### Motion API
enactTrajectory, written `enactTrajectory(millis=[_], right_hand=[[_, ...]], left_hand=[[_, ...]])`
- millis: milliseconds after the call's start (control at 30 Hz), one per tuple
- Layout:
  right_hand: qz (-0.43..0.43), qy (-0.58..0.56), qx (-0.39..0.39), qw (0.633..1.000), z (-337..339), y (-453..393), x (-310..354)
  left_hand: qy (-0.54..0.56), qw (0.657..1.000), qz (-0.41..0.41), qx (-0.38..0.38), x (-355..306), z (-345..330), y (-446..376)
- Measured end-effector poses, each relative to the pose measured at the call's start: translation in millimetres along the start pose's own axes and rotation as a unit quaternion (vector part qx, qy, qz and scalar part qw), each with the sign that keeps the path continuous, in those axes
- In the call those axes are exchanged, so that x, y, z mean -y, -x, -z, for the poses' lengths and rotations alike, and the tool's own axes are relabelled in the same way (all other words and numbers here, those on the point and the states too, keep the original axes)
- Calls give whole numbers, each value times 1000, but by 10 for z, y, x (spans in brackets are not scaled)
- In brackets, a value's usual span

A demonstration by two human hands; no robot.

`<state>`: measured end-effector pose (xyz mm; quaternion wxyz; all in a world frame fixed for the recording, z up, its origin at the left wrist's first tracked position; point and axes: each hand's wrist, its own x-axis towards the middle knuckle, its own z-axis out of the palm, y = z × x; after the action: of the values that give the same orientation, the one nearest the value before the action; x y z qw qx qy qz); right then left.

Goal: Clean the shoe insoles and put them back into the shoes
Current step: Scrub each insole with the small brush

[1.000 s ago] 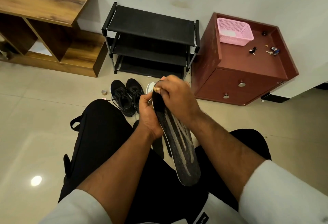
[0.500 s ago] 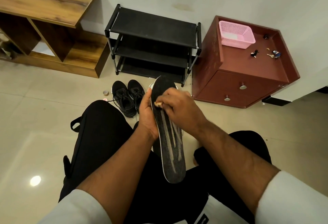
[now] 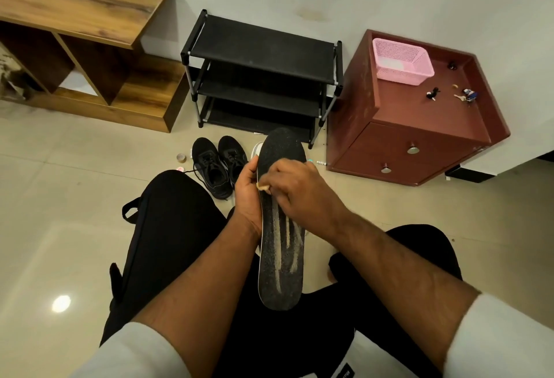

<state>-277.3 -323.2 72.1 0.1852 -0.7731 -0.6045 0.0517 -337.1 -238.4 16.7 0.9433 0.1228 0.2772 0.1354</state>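
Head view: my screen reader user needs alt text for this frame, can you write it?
A seated person's left hand holds a black insole upright over their lap while the right hand rubs a small tan wipe on its pale-streaked surface. Beyond, a pair of black shoes sits on the tiled floor before a black shoe rack, between a wooden shelf and a reddish cabinet carrying a pink basket.

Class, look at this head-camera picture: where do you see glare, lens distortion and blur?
Head view: a round light glare sits on the glossy floor tile at lower left; wide-angle distortion tilts the shoe rack and red cabinet outward; the insole is fairly sharp, the sleeves at the bottom edge soft.
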Motion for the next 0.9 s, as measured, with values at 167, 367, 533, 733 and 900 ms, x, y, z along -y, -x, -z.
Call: enactTrajectory(millis=[167,367,533,733,900], right_hand=[[-21,5,-34,999,1,-66,-74],[-61,28,-57,996,72,-377,-107],[-20,38,-30,999,-79,-138,12],[-33,27,-48,998,-106,-51,-23],[-80,18,-85,993,-40,-276,-97]], left_hand=[[-14,1000,21,13,12,-56,37],[-10,1000,-2,20,15,-108,61],[-14,1000,-19,-8,-44,-23,23],[-40,999,-17,-4,-12,-6,-14],[-35,999,-15,25,41,-43,23]])
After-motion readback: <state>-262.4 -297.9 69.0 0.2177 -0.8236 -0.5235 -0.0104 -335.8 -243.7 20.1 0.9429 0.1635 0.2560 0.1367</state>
